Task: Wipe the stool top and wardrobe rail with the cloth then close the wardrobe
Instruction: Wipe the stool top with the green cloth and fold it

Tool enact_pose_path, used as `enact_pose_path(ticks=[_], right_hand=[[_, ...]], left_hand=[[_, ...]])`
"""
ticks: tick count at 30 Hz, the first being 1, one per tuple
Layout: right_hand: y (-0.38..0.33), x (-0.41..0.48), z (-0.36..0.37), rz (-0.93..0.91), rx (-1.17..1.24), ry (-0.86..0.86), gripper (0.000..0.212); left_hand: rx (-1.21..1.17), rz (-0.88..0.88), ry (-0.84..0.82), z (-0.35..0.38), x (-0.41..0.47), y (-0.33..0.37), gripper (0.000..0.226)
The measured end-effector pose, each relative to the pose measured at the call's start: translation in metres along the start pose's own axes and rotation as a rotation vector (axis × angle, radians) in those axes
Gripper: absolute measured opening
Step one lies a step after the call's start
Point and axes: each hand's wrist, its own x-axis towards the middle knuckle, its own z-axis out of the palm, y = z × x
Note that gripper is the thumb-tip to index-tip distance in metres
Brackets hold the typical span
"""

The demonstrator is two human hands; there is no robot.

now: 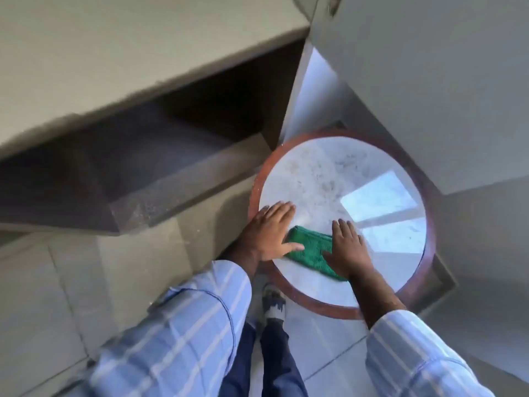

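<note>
The folded green cloth (310, 249) lay on the near part of the round stool top (329, 179), inside its reddish-brown rim. The right hand (347, 247) pressed flat on the cloth's right end, fingers spread. The left hand (270, 232) lay open on the stool's left edge, thumb touching the cloth. The open wardrobe (177, 121) stood far left.
</note>
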Motion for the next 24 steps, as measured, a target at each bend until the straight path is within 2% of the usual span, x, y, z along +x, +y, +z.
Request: enact_pose_path(ticks=[3,5,9,12,14,16,20,24], right_hand=[[0.024,0.02,0.033,0.071,-0.025,-0.05,0.08],[0.035,0.028,0.05,0.082,-0.002,-0.045,0.077],[0.049,0.041,0.073,0.054,0.038,0.049,0.082],[0.053,0.047,0.075,0.073,0.098,0.054,0.066],[0.053,0.053,0.071,0.075,0.104,0.003,0.043],[0.048,0.057,0.061,0.075,0.136,-0.041,0.03],[0.021,0.051,0.012,0.009,0.25,-0.058,0.027],[-0.022,0.038,-0.058,-0.112,0.321,0.026,0.025]], left_hand=[[-0.008,-0.032,-0.151,0.054,0.018,0.008,0.091],[-0.014,-0.059,-0.177,0.082,0.029,0.013,0.083],[0.054,-0.096,-0.1,0.112,0.05,0.021,0.07],[0.067,-0.143,-0.043,0.113,0.061,0.029,0.059],[-0.03,-0.213,-0.092,0.109,0.067,0.031,0.04],[-0.206,-0.304,-0.147,0.098,0.07,0.027,0.031],[-0.447,-0.398,-0.111,0.045,0.061,0.005,0.03],[-0.501,-0.434,0.003,-0.032,0.042,-0.022,0.027]])
